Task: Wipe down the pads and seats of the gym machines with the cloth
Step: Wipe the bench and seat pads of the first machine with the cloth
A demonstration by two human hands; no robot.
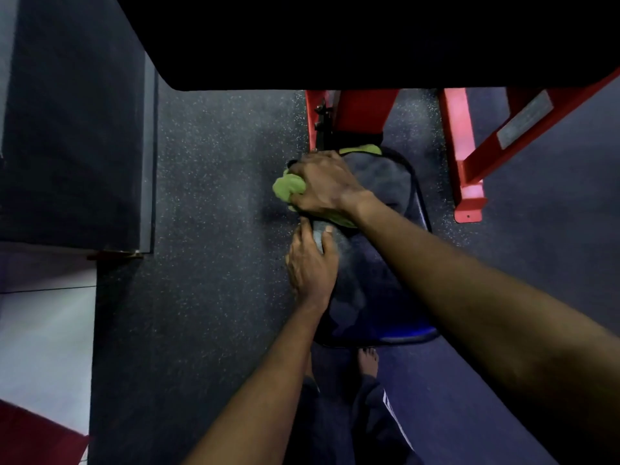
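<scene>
Underfoot, the speckled rubber floor fills most of the view. A broad black pad of the machine hangs across the far edge, and the person is probably leaning in beneath it to reach the lower part. The machine's red frame stands on the floor at far right.

Between the frame and the person sits the seat, a dark padded slab running from near to far. The right hand reaches across to the seat's far left edge. Its grip is closed down on the green cloth, which is bunched under the palm and bulges out past the fingers on the left. Another fold of it shows at the seat's far end. Bunched like this, the cloth probably makes a thick wad to press with.

The left hand lies just on the near side of the right hand, on the seat's left edge. Its fingers are fairly straight and its grip is slack, holding nothing — a brace, I judge, to steady the body while the other hand rubs. A bare foot stands at the seat's near end. Wiping of this seat looks under way at its far left corner.
</scene>
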